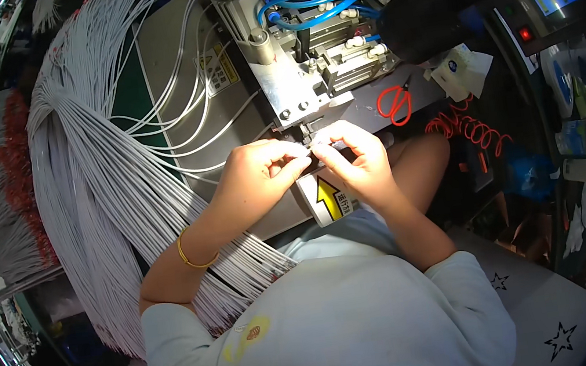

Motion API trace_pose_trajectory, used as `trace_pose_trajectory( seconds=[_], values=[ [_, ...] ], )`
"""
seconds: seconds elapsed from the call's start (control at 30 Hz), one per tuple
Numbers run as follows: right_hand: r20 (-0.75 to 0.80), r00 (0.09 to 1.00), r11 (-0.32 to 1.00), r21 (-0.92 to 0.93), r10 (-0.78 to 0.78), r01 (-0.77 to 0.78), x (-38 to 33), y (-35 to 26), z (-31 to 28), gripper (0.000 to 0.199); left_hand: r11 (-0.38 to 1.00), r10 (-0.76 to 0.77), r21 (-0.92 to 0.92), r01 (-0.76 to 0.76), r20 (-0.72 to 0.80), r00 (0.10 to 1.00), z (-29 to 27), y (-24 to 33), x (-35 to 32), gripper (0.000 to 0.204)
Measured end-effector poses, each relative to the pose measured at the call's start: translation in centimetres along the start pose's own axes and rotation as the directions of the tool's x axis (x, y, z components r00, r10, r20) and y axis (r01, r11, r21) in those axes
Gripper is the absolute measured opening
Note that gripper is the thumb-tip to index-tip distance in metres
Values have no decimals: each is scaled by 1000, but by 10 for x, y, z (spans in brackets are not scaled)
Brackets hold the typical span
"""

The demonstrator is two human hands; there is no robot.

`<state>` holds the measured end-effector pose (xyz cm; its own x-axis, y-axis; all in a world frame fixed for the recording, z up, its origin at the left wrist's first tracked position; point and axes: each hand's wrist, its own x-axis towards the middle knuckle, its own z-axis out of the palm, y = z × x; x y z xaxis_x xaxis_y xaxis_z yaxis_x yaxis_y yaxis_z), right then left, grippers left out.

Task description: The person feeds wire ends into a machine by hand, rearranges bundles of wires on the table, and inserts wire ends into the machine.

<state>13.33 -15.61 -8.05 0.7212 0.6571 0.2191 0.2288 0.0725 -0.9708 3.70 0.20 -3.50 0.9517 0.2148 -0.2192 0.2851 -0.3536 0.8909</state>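
Note:
My left hand (pixel 254 178) and my right hand (pixel 358 162) meet in bright light, just in front of a metal press-like machine (pixel 280 85). Both are closed, thumb against fingers, and the fingertips nearly touch. What they pinch between them is too small and too hidden to make out. Several loose grey-white cables (pixel 187 139) curve across the bench from the left, some toward the machine and my left hand. A big bundle of such cables (pixel 135 193) lies under and beside my left forearm.
Blue air tubes (pixel 328 2) loop over the machine. To the right lie red-handled scissors (pixel 395 104) and a coiled red hose (pixel 475 131). A black lamp (pixel 426 13) overhangs there. A panel with a yellow arrow (pixel 328 198) sits below my hands. Another red-ended cable bundle (pixel 8 183) stands far left.

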Motion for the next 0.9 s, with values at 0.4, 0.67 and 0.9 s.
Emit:
trace_pose_trajectory(
  seconds=[0.4, 0.67, 0.9],
  values=[
    [78, 984, 960, 217, 162, -175, 0, -4, -3, 8, 968, -122, -216, 128, 41, 992, 4, 1, 1, 11],
    [159, 987, 1000, -2, 24, -24, 6, -9, -10, 10, 963, -118, -218, 156, 181, 976, -2, 1, 3, 9],
    [191, 967, 934, -284, -167, 218, 4, 2, -13, 13, 951, -47, -301, 76, 101, 994, 4, -12, 4, 10]
  ],
)
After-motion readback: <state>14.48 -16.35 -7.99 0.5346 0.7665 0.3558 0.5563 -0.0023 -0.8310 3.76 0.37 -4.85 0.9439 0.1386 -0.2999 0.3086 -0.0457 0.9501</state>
